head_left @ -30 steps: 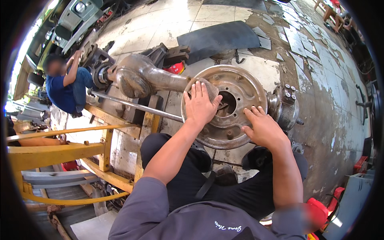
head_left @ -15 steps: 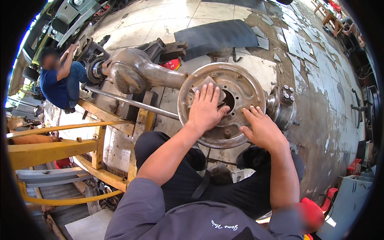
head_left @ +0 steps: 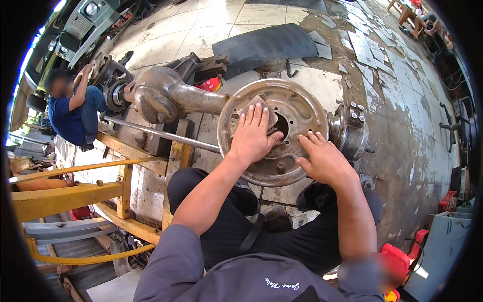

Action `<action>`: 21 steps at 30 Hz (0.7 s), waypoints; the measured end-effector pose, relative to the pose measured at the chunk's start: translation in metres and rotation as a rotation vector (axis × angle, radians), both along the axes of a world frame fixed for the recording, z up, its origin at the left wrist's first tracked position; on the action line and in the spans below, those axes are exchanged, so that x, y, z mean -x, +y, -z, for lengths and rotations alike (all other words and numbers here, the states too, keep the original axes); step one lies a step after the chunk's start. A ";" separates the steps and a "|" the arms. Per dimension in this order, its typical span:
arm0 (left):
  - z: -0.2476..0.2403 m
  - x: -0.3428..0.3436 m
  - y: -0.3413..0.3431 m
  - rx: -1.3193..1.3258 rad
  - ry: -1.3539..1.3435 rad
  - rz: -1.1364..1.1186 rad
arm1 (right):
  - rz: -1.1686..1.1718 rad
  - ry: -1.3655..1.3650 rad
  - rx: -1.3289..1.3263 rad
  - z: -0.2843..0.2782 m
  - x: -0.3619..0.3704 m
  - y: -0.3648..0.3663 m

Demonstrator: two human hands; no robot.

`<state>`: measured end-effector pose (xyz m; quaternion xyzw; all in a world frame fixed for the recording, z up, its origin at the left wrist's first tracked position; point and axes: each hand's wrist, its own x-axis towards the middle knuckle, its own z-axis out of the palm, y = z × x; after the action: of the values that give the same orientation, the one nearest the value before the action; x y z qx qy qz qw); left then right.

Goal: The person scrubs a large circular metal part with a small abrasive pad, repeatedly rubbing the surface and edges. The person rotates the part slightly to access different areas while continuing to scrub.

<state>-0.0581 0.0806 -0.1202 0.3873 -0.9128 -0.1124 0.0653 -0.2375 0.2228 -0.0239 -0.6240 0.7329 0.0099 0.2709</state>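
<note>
A round, worn metal brake backing plate with a central hole stands in front of me, between my knees and the axle. My left hand lies over a brownish piece of sandpaper, its fingers stretched flat and holding it against the plate's upper left face. Part of the sandpaper is hidden under those fingers. On the plate's right side rests my right hand, fingers slightly spread and fingertips touching the metal, with nothing seen in it.
A metal axle housing extends leftward; a hub sits right of the plate. A long steel rod crosses toward a yellow frame. A crouching person is at far left. A dark curved panel and broken tiles lie beyond.
The whole view has shifted slightly, so the plate and axle appear a little farther left. Both hands keep nearly the same places on the plate.
</note>
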 end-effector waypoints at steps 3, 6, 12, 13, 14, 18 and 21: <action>0.001 -0.002 -0.009 -0.030 0.000 -0.037 | -0.004 0.008 0.013 0.001 -0.001 -0.001; -0.004 -0.005 0.006 -0.001 -0.071 0.013 | -0.010 0.005 0.010 0.003 -0.001 0.001; -0.007 -0.008 -0.002 -0.059 -0.047 -0.031 | -0.007 0.007 0.026 0.003 -0.003 0.001; -0.008 -0.009 0.002 -0.060 -0.058 0.014 | -0.018 0.009 0.040 0.004 -0.001 0.002; -0.009 -0.009 0.005 -0.071 -0.049 0.088 | -0.030 0.012 0.055 0.006 0.003 -0.001; -0.009 -0.012 -0.011 -0.073 0.008 -0.028 | -0.024 -0.005 0.084 0.009 0.003 0.003; 0.000 -0.018 -0.021 -0.038 -0.006 -0.075 | -0.029 -0.016 0.093 0.010 0.005 0.001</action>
<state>-0.0403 0.0597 -0.1205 0.4229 -0.8954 -0.1261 0.0591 -0.2424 0.2242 -0.0336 -0.6466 0.7211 -0.0253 0.2473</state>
